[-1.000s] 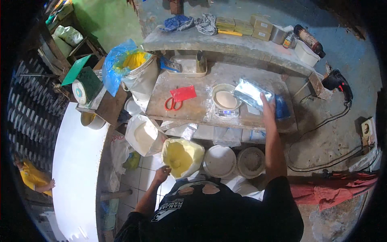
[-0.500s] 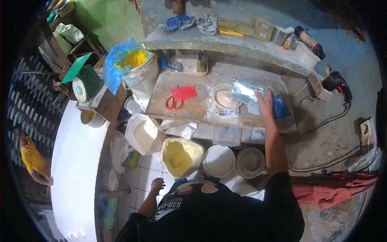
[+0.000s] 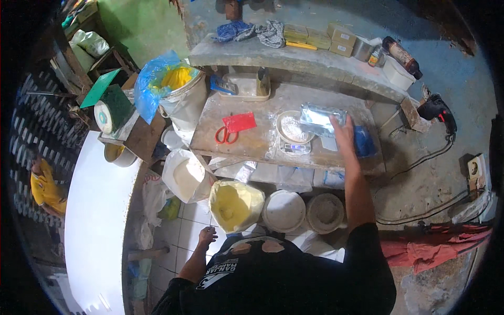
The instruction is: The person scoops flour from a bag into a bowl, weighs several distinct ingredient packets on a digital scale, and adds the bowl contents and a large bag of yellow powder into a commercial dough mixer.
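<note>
My right hand (image 3: 343,132) is closed around a shiny silver foil pouch (image 3: 316,118), with the thumb on its near end. The pouch reaches out over the right rim of a round bowl (image 3: 282,122). White, clumpy powder (image 3: 295,128) lies in the bowl, which sits on a small digital scale (image 3: 295,148). Low in front of my body, my left hand (image 3: 208,235) hangs by the open sack of yellow powder (image 3: 234,202). Its fingers are loosely bent and I see nothing in them.
Red-handled scissors (image 3: 227,135) and a red packet (image 3: 240,122) lie on the worktable. A bucket lined with blue plastic (image 3: 181,105) stands left. Sacks and round tubs (image 3: 284,211) line the near side. Someone in a yellow shirt (image 3: 46,189) is beyond the white board (image 3: 100,210).
The bowl's smooth pale contents are now covered with white, clumpy powder. My right hand and the pouch have barely shifted. The person at far left has drawn an arm back from the board.
</note>
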Tool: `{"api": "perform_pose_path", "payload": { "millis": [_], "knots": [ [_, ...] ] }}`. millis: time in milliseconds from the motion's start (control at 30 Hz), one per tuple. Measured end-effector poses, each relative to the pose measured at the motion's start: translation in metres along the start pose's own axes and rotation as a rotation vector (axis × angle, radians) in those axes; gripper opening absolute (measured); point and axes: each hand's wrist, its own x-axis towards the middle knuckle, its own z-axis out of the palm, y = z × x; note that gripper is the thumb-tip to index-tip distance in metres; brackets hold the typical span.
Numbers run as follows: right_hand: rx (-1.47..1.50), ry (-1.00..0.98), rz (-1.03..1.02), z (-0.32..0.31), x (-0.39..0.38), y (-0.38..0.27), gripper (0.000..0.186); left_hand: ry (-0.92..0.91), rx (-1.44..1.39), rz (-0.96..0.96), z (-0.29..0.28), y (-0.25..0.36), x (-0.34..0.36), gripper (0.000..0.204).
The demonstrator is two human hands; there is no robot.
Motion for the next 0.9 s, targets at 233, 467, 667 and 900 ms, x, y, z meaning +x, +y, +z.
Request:
{"api": "perform_pose_path", "payload": {
  "millis": [233,467,667,900],
  "knots": [
    [0.043,0.097,-0.015,0.001,-0.007,-0.005,0.089,0.009,0.012,-0.032,-0.006,-0.008,-0.004,0.038],
    [0.067,0.060,-0.016,0.000,-0.008,-0.013,0.086,0.003,-0.020,-0.023,-0.009,-0.007,-0.004,0.040],
    [0.072,0.100,-0.017,-0.001,-0.006,-0.002,0.083,0.008,0.025,-0.016,-0.003,0.001,-0.007,0.043],
    [0.032,0.041,0.005,-0.004,-0.010,-0.016,0.091,0.008,0.041,0.001,-0.006,0.001,-0.011,0.044]
  ]
}}
